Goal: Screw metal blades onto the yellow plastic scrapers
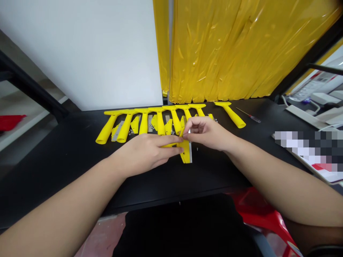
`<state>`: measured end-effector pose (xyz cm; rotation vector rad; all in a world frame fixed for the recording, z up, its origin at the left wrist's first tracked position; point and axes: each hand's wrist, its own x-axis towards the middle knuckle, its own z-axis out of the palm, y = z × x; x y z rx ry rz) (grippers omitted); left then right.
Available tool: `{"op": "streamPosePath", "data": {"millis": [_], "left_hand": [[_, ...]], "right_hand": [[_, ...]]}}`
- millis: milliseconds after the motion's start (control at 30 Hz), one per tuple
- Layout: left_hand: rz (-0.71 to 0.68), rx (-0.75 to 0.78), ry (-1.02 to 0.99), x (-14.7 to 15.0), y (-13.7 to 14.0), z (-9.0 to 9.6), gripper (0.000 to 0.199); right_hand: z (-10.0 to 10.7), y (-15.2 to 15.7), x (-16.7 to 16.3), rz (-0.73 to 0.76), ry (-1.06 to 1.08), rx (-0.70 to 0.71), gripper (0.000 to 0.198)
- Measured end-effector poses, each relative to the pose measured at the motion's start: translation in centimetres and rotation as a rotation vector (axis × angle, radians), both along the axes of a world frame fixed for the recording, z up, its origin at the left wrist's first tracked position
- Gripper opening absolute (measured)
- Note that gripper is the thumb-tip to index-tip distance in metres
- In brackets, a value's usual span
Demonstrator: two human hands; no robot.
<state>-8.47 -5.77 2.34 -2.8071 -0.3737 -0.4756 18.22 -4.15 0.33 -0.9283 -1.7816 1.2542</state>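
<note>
A yellow plastic scraper (185,151) lies on the black counter (66,153), between the two hands and just in front of the row of scraper handles (150,121). A thin grey blade (190,151) runs along its right edge.

The left hand (146,153) lies palm down on the counter just left of the scraper, its fingers stretched out nearly flat and pressing on the scraper's yellow body; it is not curled round it. The right hand (207,132) comes in from the right of the scraper, knuckles up, its fingers bent and pinched together on the scraper's top end, where the blade meets the plastic. Whether it nips the blade or a small part there is too small to tell.

Both forearms are bare and reach forward from the lower corners of the view, meeting at the scraper.

Behind the scraper the handles lie side by side, heads toward the wall, with loose yellow pieces and grey blades among them. One more yellow handle (230,113) lies apart to the right of the scraper, and a small screwdriver (249,115) lies just beyond it. A yellow plastic curtain (241,50) hangs behind the row. A red stool (265,217) shows below the counter edge, right of the scraper.
</note>
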Motion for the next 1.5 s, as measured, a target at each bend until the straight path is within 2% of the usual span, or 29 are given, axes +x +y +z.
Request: {"op": "streamPosePath", "data": {"millis": [267,367,500,600,667,733,800,867,933,1000,1233,1500], "left_hand": [[-0.016,0.023,-0.001,0.2,-0.2,0.2,0.034],[-0.017,0.008,-0.006,0.1,-0.3,0.1,0.033],[-0.041,-0.055,-0.031,-0.1,-0.2,-0.1,0.034],[-0.029,-0.085,-0.077,-0.2,-0.1,-0.1,0.033],[-0.003,-0.106,-0.122,-0.3,0.0,0.0,0.032],[0.022,-0.138,-0.167,-0.5,0.2,0.1,0.031],[0.052,-0.162,-0.205,-0.6,0.4,0.3,0.03],[0.089,-0.172,-0.228,-0.8,0.7,0.4,0.028],[0.116,-0.177,-0.238,-1.0,1.0,0.6,0.027],[0.132,-0.182,-0.238,-1.1,1.1,0.6,0.026],[0.13,-0.204,-0.213,-1.4,1.1,0.6,0.029],[0.116,-0.193,-0.209,-1.4,1.2,0.5,0.028]], "right_hand": [[0.6,-0.6,-0.7,-0.016,0.163,-0.286,0.045],[0.9,-0.7,-0.7,-0.014,0.16,-0.343,0.04],[1.0,-0.4,-0.5,-0.026,0.12,-0.321,0.031],[1.1,0.1,0.1,-0.081,0.063,-0.224,0.023],[1.3,0.4,0.8,-0.141,-0.022,-0.077,0.014],[1.5,0.5,1.5,-0.165,-0.164,0.077,0.013],[1.6,0.4,2.1,-0.11,-0.33,0.179,0.016],[1.7,0.1,2.1,0.015,-0.482,0.25,0.01],[1.7,-0.3,1.7,0.121,-0.583,0.332,0.005],[1.4,-0.5,1.1,0.164,-0.631,0.406,0.004],[0.1,-0.1,0.1,0.211,-0.688,0.48,0.007],[0.0,-0.1,0.4,0.275,-0.729,0.583,0.009]]}}
